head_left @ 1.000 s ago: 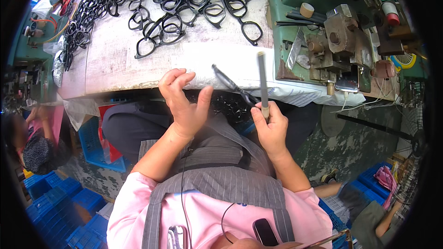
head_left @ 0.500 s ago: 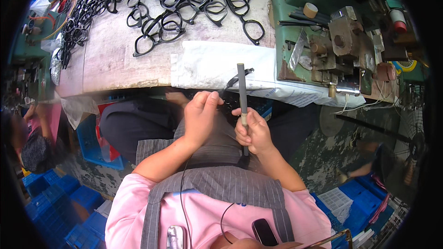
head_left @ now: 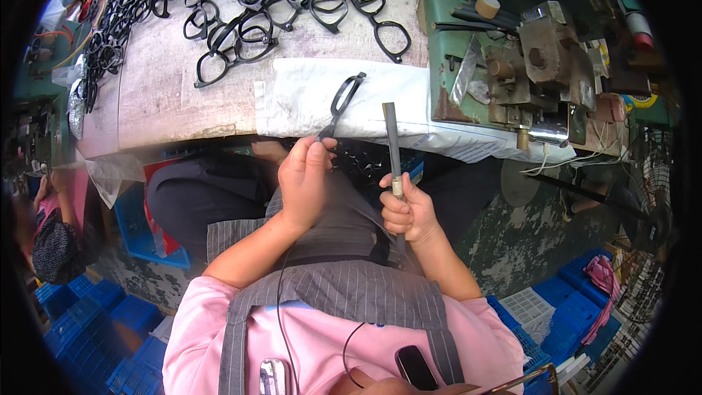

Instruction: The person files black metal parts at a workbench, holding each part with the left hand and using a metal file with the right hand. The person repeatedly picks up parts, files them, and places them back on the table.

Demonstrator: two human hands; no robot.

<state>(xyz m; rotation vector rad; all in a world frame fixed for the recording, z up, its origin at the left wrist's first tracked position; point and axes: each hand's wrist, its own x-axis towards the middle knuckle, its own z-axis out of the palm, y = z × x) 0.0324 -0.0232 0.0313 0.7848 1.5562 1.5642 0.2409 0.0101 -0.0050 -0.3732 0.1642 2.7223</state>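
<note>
Now | left hand point(head_left: 306, 179) pinches black eyeglass frame point(head_left: 342, 102), raised at 12 o'clock over white cloth point(head_left: 307, 99) | right hand point(head_left: 409, 212) fists metal file point(head_left: 392, 146) upright | step: filing, likely | next: bring file to frame edge.

Black eyeglass frame point(head_left: 341, 106), thin and glossy, pinched at its lower end, standing nearly upright over the edge of the white cloth. Grey metal file point(head_left: 393, 143), long and flat, gripped at its handle, pointing up, just beside the frame.
</note>
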